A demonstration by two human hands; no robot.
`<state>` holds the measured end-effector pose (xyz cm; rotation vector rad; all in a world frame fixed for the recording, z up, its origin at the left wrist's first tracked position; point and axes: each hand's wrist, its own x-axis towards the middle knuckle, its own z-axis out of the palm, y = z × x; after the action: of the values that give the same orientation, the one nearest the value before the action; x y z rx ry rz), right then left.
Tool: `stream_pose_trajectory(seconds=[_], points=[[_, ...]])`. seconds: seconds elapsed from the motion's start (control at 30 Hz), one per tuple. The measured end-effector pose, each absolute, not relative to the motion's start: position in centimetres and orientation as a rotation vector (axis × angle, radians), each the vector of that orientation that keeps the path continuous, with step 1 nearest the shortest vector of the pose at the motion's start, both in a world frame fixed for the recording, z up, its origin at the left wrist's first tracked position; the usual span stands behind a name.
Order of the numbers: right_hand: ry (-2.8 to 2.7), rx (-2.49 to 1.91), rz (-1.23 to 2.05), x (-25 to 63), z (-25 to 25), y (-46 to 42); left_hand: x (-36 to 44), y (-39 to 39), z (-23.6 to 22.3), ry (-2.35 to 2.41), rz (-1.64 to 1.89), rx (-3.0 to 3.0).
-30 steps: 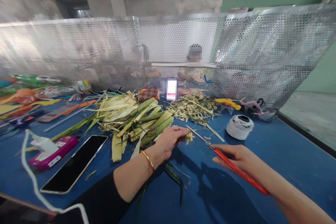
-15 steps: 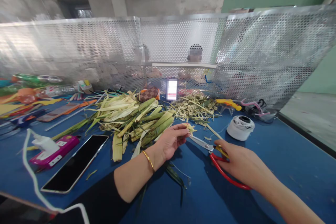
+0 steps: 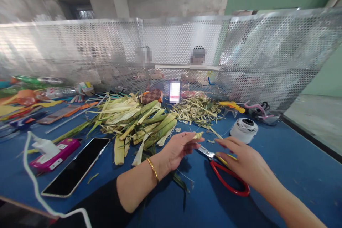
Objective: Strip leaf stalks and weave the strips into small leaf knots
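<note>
My left hand (image 3: 179,149), with a gold bangle at the wrist, pinches a small, pale, folded piece of corn husk (image 3: 198,135) between thumb and fingertips. Just right of it, scissors (image 3: 230,181) with red handles and a yellow part near the pivot rest low over the blue table, blades pointing left; the blade tips are hidden behind my left fingers. Over the scissors is my right hand (image 3: 244,158), its fingers stretched out and apart, the thumb beside the yellow part. Whether the thumb still touches it I cannot tell.
Behind my hands lie a heap of corn husks (image 3: 149,124) and a pile of shredded strips (image 3: 199,110). A white thread spool (image 3: 243,131) stands right. Leftward are a phone (image 3: 77,167) and a purple power strip (image 3: 57,155). A perforated metal screen (image 3: 176,39) borders the back.
My right hand has loosened from the scissors, its fingers spreading; the scissors have shifted slightly left and lower. My left hand has moved a little right with the husk piece.
</note>
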<state>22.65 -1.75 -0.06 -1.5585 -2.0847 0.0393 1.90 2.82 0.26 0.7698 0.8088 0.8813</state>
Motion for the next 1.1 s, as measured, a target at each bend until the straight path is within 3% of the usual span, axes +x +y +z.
stream_pose_trajectory(seconds=[0.37, 0.63, 1.1], points=[[-1.662, -1.321, 0.763, 19.8, 0.2, -2.3, 3.3, 0.3, -0.5, 0.778, 0.622, 0.842], [-1.644, -1.416, 0.767, 20.0, 1.0, -2.5, 3.4, 0.5, 0.0, 0.875, 0.852, 1.018], [-1.541, -1.323, 0.987, 19.6, 0.2, -2.4, 3.6, 0.4, -0.1, 0.874, 0.875, 1.018]])
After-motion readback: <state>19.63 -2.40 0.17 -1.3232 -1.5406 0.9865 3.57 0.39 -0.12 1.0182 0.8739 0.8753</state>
